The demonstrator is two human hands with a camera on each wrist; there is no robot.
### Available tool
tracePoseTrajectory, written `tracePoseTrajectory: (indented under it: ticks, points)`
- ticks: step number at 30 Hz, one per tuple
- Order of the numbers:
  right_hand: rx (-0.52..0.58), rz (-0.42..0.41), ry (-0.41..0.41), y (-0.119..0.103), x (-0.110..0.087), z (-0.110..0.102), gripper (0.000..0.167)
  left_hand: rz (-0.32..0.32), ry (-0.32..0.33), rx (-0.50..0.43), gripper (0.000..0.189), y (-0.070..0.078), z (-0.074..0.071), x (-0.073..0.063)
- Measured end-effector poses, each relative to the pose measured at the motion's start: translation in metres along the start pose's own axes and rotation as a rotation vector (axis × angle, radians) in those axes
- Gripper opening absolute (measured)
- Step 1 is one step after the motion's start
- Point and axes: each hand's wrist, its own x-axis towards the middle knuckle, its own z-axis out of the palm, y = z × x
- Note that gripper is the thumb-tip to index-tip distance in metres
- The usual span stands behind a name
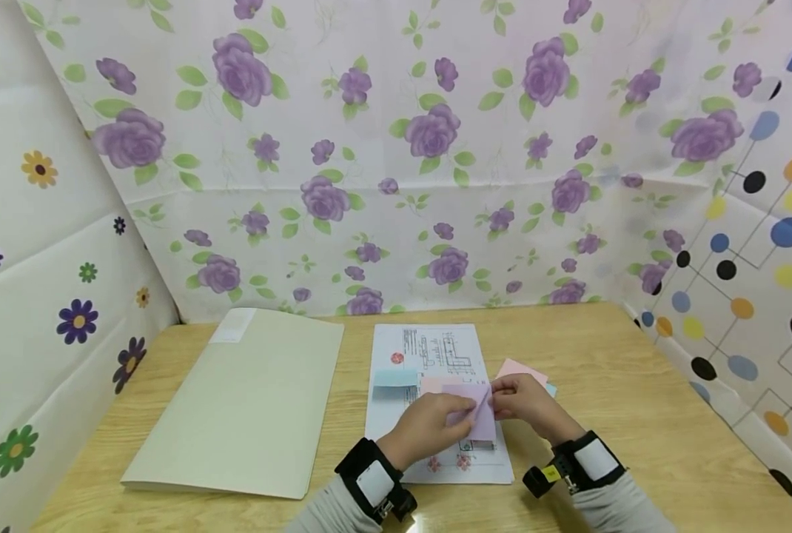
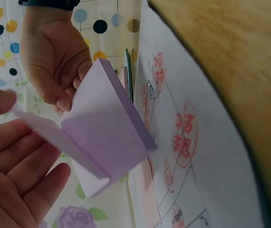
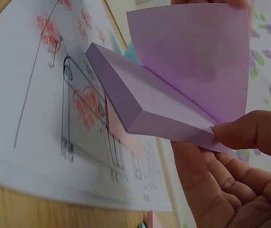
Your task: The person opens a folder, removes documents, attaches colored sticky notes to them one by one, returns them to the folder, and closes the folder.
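Observation:
A thick pad of purple sticky notes [image 3: 150, 97] is held above a printed drawing sheet [image 1: 389, 344]. My right hand [image 1: 522, 403] grips the pad at one edge, thumb on top and fingers beneath. With thumb and fingertips, my left hand [image 1: 429, 426] pinches the top sticky note [image 3: 192, 52], which is folded up from the pad and joined to it along one side. On the drawing sheet lie a light blue sticky note [image 1: 396, 379] with a raised edge and a pink sticky note [image 1: 431, 384], partly covered by the purple pad.
A large cream folder [image 1: 249, 407] with a white label lies on the wooden table [image 1: 609, 385] to the left. Beside my right hand sit a pink pad [image 1: 521, 368] and a bluish one [image 1: 551, 389]. Patterned cloths [image 1: 383, 148] stand round the table's back and sides.

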Motion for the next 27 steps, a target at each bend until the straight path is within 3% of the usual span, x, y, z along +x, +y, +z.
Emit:
tracePoseTrajectory:
  ticks: [11,19,27]
  points:
    - [-0.028,0.085,0.079,0.017,-0.015,-0.026,0.016,-0.070,-0.234,0.202,0.047,0.001,0.005,-0.013]
    - [-0.004,0.127,0.116,0.026,-0.029,-0.048,0.023,-0.036,-0.333,0.412,0.061,0.002,0.009,-0.016]
    - [0.049,0.161,0.154,0.037,-0.040,-0.066,0.038,-0.062,-0.377,0.489,0.049,0.007,0.015,-0.015]
